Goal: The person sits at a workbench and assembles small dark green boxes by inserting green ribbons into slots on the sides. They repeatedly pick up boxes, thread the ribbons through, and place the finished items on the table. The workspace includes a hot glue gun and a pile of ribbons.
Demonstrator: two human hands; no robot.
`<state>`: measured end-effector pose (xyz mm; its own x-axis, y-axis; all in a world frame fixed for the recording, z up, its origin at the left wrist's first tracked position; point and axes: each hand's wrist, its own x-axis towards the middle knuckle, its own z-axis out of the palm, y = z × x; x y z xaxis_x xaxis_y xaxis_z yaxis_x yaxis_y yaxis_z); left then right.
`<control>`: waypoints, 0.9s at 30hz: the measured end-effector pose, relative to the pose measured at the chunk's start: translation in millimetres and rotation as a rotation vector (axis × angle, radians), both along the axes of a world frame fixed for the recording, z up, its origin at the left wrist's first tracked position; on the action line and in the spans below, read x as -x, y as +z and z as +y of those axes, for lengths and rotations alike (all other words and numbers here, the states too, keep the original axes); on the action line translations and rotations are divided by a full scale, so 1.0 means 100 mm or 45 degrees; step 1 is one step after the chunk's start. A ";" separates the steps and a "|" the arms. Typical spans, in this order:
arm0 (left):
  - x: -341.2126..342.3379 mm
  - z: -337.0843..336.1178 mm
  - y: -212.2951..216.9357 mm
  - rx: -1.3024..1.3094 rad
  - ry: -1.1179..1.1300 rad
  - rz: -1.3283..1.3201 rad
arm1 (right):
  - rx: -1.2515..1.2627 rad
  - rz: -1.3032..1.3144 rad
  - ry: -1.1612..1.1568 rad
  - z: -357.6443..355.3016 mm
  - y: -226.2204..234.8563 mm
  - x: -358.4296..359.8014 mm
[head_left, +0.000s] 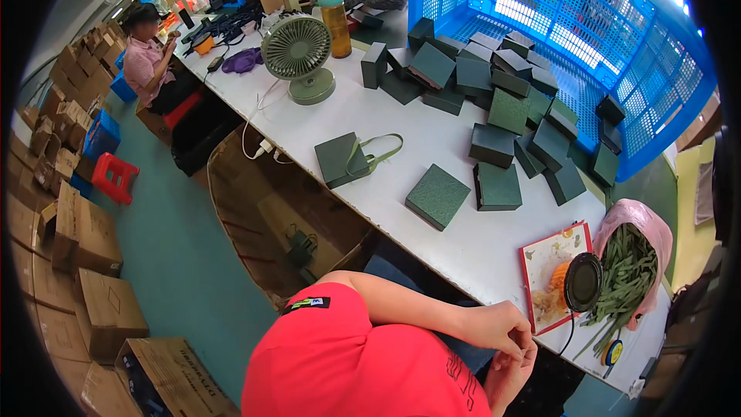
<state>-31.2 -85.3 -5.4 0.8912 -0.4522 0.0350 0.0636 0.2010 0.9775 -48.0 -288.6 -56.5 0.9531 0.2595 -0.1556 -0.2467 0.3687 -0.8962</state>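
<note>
My left hand (498, 327) and my right hand (511, 371) meet at the table's front edge, fingertips pinched together. Whatever lies between their fingers, if anything, is too small to make out. Just beyond them is a shallow red-rimmed tray (531, 293) with an orange item (557, 278) on it. A round black disc (583, 282) on a thin stem stands over the tray. To its right, a pink plastic bag (648, 224) spills many green ribbon strips (627, 262). Dark green boxes (438, 196) lie nearby, and one box (336, 159) has a green ribbon loop (384, 152) attached.
A blue plastic crate (571, 0) on its side holds a heap of green boxes (509, 112). A desk fan (299, 50) and an amber bottle (334, 23) stand farther back. An open carton (255, 208) sits left below the table. Another person (147, 58) sits at the far left.
</note>
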 end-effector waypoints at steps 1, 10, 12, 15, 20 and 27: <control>-0.02 0.05 0.03 -0.016 -0.036 0.026 | -0.010 0.033 -0.001 0.03 0.02 0.01; -0.06 0.08 -0.13 -0.180 0.049 -0.460 | 0.016 0.100 -0.019 0.14 0.14 0.03; -0.04 0.04 -0.18 -0.243 0.143 -0.555 | 0.024 0.065 -0.040 0.16 0.13 -0.01; 0.01 0.05 -0.16 -0.271 0.216 -0.670 | 0.038 0.021 -0.054 0.25 0.24 0.00; 0.11 0.11 -0.09 -0.301 0.345 -0.945 | 0.051 -0.025 -0.021 0.40 0.45 0.07; 0.39 0.20 0.05 -0.424 0.573 -1.235 | 0.089 -0.182 0.096 0.42 0.54 0.15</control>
